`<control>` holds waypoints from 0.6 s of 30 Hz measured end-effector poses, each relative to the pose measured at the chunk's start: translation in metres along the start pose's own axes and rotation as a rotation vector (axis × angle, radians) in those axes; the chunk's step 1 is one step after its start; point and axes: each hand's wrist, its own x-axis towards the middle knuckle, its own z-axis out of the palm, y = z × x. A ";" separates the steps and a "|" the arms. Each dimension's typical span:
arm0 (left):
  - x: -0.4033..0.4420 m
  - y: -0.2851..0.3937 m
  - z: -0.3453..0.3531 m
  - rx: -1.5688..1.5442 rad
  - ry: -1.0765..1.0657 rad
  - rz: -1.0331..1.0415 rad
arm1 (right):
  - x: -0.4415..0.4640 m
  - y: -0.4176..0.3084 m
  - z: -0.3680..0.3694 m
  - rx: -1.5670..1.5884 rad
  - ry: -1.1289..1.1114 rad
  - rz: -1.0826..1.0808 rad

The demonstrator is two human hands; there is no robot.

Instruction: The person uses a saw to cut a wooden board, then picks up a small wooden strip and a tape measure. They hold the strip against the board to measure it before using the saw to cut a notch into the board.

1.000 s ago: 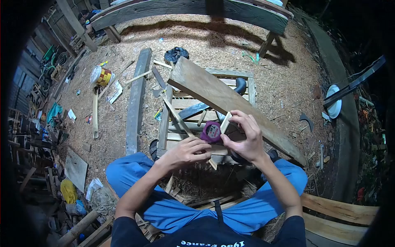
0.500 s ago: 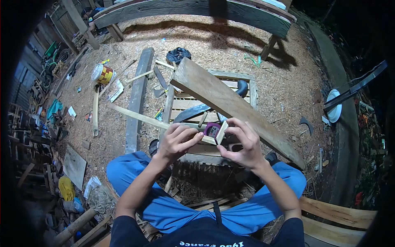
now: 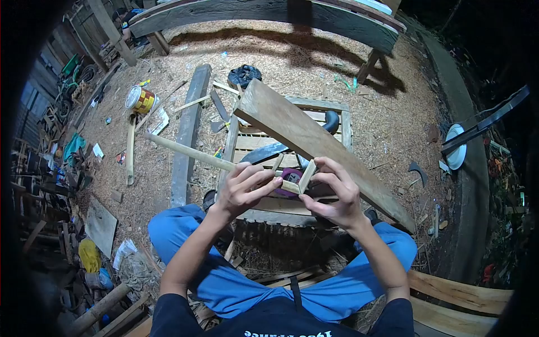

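My left hand (image 3: 247,190) is closed around a long, thin pale wooden strip (image 3: 188,150), near its right end. A short pale wooden piece (image 3: 307,176) is pinched between the thumb and fingers of my right hand (image 3: 338,194). The two pieces meet end to end at an angled corner; whether they are joined I cannot tell. Behind them, partly covered, lies a purple tape measure (image 3: 290,172) on the slatted wooden pallet (image 3: 264,215). A small wooden stick (image 3: 278,162) shows just above my left fingers.
A wide plank (image 3: 314,132) lies slantwise across the pallet, near a black bent pipe (image 3: 332,120). Left of it are a long grey beam (image 3: 191,135) and a paint bucket (image 3: 141,100). A wooden bench (image 3: 264,19) stands at the back; a white plate (image 3: 454,147) is at right.
The long strip has turned slightly, showing a rounder side. Both pieces have shifted a little to the right and cover more of the tape measure. Both hands keep their hold.
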 end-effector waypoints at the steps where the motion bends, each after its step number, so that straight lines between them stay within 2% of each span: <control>1: 0.003 0.000 -0.002 0.008 -0.015 0.013 | -0.001 -0.001 0.001 -0.001 0.001 0.000; 4: 0.005 0.000 -0.004 0.034 -0.035 0.036 | -0.002 -0.002 0.002 0.033 0.008 0.042; 11: 0.005 0.001 -0.004 0.095 -0.057 0.094 | -0.007 -0.001 0.002 -0.086 0.004 -0.010; 18: 0.005 0.003 0.001 0.050 -0.046 0.056 | -0.011 0.000 0.004 -0.079 0.027 -0.017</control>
